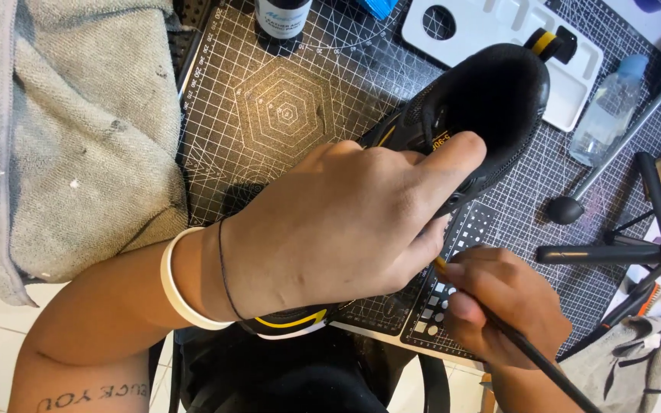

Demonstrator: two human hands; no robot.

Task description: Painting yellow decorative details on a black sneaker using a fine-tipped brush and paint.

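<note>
A grey towel [63, 130] covers the surface's left edge. The left hand [338, 229] grips a black shoe [491, 99] at the cutting mat's [269, 107] middle, fingers closed around its collar. The right hand [499, 306], near the front edge, pinches 1 thin brush [545, 359].

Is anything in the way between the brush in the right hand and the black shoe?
Partly: the left hand grips the black shoe and covers its side. The right hand holds the thin brush with its tip tucked at the left fingers, so contact is hidden.
</note>
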